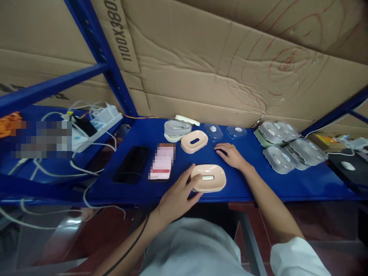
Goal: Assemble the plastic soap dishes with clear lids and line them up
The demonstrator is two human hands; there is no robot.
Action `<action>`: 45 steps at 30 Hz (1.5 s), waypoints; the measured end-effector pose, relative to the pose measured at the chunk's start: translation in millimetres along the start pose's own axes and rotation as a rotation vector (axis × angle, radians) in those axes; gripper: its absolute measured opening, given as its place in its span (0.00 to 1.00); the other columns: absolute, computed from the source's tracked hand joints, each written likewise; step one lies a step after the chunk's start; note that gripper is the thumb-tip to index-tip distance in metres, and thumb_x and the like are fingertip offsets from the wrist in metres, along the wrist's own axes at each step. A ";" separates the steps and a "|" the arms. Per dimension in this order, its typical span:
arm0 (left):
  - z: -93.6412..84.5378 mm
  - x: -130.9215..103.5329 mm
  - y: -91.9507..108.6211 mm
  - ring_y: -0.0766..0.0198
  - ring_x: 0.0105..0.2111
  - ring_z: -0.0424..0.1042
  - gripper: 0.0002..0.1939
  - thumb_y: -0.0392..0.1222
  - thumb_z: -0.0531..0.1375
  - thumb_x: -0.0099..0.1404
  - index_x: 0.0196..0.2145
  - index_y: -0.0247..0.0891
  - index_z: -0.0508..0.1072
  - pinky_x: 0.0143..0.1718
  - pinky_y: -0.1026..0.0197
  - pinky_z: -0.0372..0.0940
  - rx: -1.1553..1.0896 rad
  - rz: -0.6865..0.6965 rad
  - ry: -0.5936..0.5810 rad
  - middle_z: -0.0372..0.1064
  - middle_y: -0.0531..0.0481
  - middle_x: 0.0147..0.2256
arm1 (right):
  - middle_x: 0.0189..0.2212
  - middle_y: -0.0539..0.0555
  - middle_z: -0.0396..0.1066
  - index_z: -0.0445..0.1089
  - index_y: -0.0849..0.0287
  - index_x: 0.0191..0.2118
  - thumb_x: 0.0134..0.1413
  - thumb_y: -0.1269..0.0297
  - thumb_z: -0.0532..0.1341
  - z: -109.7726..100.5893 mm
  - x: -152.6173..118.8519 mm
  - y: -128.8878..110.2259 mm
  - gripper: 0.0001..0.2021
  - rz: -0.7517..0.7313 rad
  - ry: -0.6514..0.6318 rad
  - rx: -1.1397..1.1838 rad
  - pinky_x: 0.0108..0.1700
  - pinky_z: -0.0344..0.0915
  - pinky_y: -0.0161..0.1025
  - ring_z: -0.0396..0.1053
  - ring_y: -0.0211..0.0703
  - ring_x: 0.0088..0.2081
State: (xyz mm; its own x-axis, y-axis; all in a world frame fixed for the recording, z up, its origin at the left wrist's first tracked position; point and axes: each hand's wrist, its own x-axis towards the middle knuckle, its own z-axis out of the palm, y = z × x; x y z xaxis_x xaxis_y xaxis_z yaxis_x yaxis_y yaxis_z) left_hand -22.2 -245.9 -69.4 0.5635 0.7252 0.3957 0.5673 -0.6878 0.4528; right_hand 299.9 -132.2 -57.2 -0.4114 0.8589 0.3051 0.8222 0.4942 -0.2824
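Peach-coloured dish point(217, 184) lies at the near edge of the blue table point(240, 186), a white piece point(207, 178) already sitting in its slot. The left hand point(178, 193), half curled, has hold of the dish's left end; the right hand point(233, 156) rests on the table, fingers loosely spread, holding nothing. Another peach part point(202, 143) with unfilled slot and two clear covers point(213, 131) lie apart, so this set seems unfinished, while several dishes point(277, 159) at right already have covers.

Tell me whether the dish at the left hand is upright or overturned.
Upright: the peach dish shows its hollow facing up, a pale strip inside.
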 end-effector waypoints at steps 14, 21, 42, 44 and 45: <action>-8.0 2.4 -1.0 0.45 0.73 0.59 0.26 0.36 0.62 0.73 0.65 0.45 0.65 0.70 0.43 0.65 -0.130 -0.104 -0.028 0.50 0.39 0.75 | 0.62 0.62 0.74 0.73 0.56 0.62 0.76 0.58 0.53 -32.3 10.7 23.7 0.19 -0.039 -0.070 -0.166 0.64 0.65 0.58 0.70 0.58 0.63; -16.3 11.8 -2.3 0.45 0.74 0.56 0.25 0.30 0.60 0.70 0.62 0.45 0.67 0.70 0.44 0.64 -0.187 -0.208 -0.058 0.47 0.40 0.75 | 0.71 0.59 0.64 0.66 0.53 0.69 0.76 0.57 0.55 -18.9 -0.4 23.8 0.21 -0.024 0.045 -0.115 0.67 0.64 0.58 0.64 0.56 0.68; -6.4 21.4 5.4 0.42 0.69 0.65 0.19 0.33 0.64 0.68 0.55 0.38 0.69 0.63 0.40 0.73 -0.108 -0.270 -0.028 0.55 0.32 0.72 | 0.64 0.59 0.72 0.69 0.49 0.67 0.74 0.62 0.59 -13.3 4.5 30.5 0.20 -0.014 0.119 -0.134 0.64 0.67 0.56 0.70 0.55 0.64; -7.7 22.3 3.4 0.41 0.68 0.67 0.18 0.34 0.65 0.68 0.54 0.39 0.69 0.62 0.40 0.73 -0.118 -0.258 -0.032 0.57 0.32 0.71 | 0.70 0.60 0.65 0.62 0.47 0.72 0.75 0.59 0.58 -13.1 8.8 27.1 0.25 0.015 0.077 -0.203 0.68 0.62 0.61 0.62 0.59 0.71; -8.6 22.4 2.0 0.41 0.67 0.68 0.19 0.34 0.65 0.67 0.54 0.40 0.70 0.62 0.40 0.74 -0.127 -0.255 -0.034 0.58 0.33 0.70 | 0.72 0.60 0.62 0.58 0.46 0.75 0.75 0.57 0.57 -13.1 10.6 24.6 0.27 0.011 0.023 -0.226 0.71 0.57 0.65 0.57 0.61 0.74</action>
State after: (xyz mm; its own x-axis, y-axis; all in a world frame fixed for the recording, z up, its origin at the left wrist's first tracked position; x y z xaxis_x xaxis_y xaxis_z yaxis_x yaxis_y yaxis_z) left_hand -13.5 -230.7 -52.8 0.4330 0.8716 0.2297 0.6153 -0.4721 0.6313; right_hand 321.0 -112.6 -49.0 -0.3954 0.8592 0.3247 0.8947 0.4402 -0.0753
